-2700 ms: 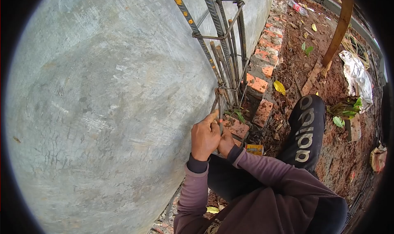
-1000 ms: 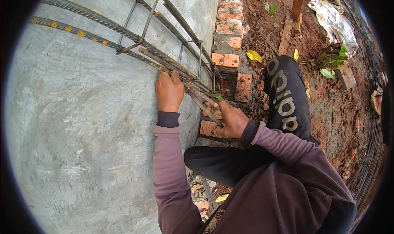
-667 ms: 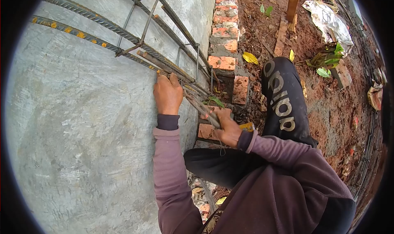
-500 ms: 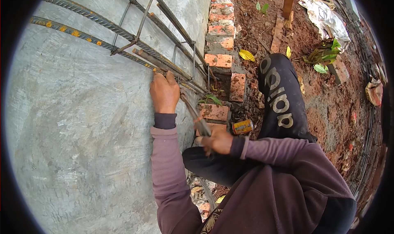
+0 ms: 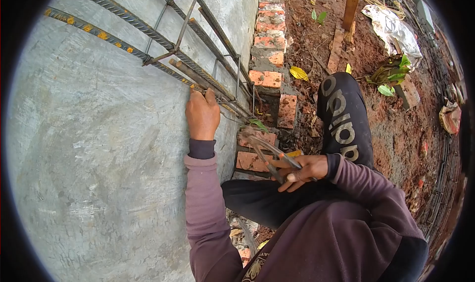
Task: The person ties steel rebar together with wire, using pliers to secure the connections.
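Note:
My left hand [image 5: 203, 115] is closed around the lower bar of a rebar cage [image 5: 129, 19], its fingertips partly hidden by the steel. Yellow-orange patches mark this lower bar [image 5: 102, 35]. A shorter, browner bar [image 5: 190, 73] lies inside the cage beside the hand. Lower right, my right hand [image 5: 302, 171] grips a pair of pincers [image 5: 269, 146]. Their handles are spread apart, with fingers between them. The pincers' head is blurred and points up-left, away from the bars. A thin wire seems to stick out by the cage, right of my left hand.
A grey concrete wall [image 5: 109, 158] fills the left side. Brick footing [image 5: 267, 78] runs along its base. Reddish soil lies to the right, with a wooden post [image 5: 351, 7], a white sack [image 5: 391, 30] and leaves. My bent knee [image 5: 341, 104] is close by. A yellow can [image 5: 295, 153] is partly covered.
My right hand has moved right, drawing the pincers back from the bars, and their handles have spread open. My left hand stays on the bar; the whole view has shifted slightly.

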`<state>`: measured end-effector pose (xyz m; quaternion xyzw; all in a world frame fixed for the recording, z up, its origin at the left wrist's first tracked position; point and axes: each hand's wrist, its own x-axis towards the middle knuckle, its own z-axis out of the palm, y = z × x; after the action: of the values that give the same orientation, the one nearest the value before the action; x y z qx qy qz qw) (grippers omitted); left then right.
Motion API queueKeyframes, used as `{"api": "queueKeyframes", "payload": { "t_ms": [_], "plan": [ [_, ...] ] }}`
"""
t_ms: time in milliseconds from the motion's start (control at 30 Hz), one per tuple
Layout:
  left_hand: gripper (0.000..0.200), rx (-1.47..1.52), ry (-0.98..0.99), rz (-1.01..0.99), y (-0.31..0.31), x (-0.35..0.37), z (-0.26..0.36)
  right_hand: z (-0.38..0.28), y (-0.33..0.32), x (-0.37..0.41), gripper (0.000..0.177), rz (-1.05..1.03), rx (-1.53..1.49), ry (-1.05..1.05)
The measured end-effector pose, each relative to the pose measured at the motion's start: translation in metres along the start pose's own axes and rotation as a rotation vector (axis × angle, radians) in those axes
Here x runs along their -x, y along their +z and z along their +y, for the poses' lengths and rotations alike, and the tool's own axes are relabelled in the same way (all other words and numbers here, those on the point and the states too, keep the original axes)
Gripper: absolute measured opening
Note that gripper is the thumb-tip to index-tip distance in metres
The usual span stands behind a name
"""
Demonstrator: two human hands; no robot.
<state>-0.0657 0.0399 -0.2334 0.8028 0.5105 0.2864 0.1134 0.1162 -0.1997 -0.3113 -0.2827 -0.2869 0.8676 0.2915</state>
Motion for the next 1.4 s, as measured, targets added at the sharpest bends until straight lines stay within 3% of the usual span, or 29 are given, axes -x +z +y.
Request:
{"api": "queueKeyframes", "payload": {
  "t_ms": [67,167,200,300,433,533,633,667,767,800,900,933,1033,1167,1200,1333,1400],
  "plan": [
    [0.030,0.013,0.017,0.018,0.001,-0.002,0.000,0.014,-0.005,0.015,0.063,-0.018,0.034,-0.036],
    [0.029,0.028,0.003,0.024,0.001,0.000,0.000,0.036,-0.006,0.028,0.065,0.141,0.077,0.088],
    [0.029,0.031,0.000,0.018,0.002,-0.001,0.000,0.037,0.008,0.031,0.065,0.316,-0.187,0.133],
    [0.028,0.004,0.002,-0.002,0.000,-0.002,-0.002,0.047,0.008,0.040,0.065,0.390,-0.677,-0.037],
    [0.029,0.000,-0.026,-0.014,0.000,-0.001,0.002,0.036,0.013,0.033,0.069,0.437,-0.501,0.034],
    [0.029,0.007,-0.009,-0.006,0.000,-0.002,0.002,0.025,0.023,0.011,0.070,0.138,-0.716,-0.076],
    [0.029,0.027,0.016,0.008,0.001,-0.002,-0.002,0.024,0.012,0.002,0.070,0.060,-0.638,-0.091],
    [0.029,0.034,0.019,0.007,0.001,-0.002,-0.002,0.020,0.007,0.001,0.069,0.196,-0.384,-0.025],
    [0.030,0.027,0.004,-0.001,-0.001,-0.002,0.001,0.024,-0.008,0.009,0.069,0.296,-0.358,-0.125],
    [0.030,0.024,0.003,0.002,-0.001,-0.005,0.002,0.018,-0.012,0.017,0.068,0.088,-0.510,-0.126],
    [0.031,0.016,-0.035,-0.016,-0.001,0.001,0.001,0.010,-0.003,0.026,0.073,0.058,-0.520,-0.230],
    [0.031,0.016,-0.045,-0.023,-0.001,0.001,0.002,0.014,-0.003,0.027,0.072,0.175,-0.417,-0.255],
    [0.030,0.030,-0.027,0.002,0.000,-0.002,0.000,0.012,-0.018,0.042,0.066,-0.094,-0.585,-0.285],
    [0.030,0.025,-0.022,0.033,0.002,0.000,0.001,-0.007,0.010,0.048,0.067,0.097,-0.527,-0.333],
    [0.029,0.002,-0.031,0.019,0.001,0.000,0.001,-0.002,0.002,0.048,0.067,-0.174,-0.728,-0.356],
    [0.029,0.015,-0.036,0.042,0.002,0.000,0.001,-0.026,0.010,0.049,0.068,0.503,-0.225,-0.231],
    [0.028,0.034,-0.015,0.064,0.004,-0.001,0.003,-0.043,0.001,0.041,0.068,0.555,0.174,-0.215]
  ]
}}
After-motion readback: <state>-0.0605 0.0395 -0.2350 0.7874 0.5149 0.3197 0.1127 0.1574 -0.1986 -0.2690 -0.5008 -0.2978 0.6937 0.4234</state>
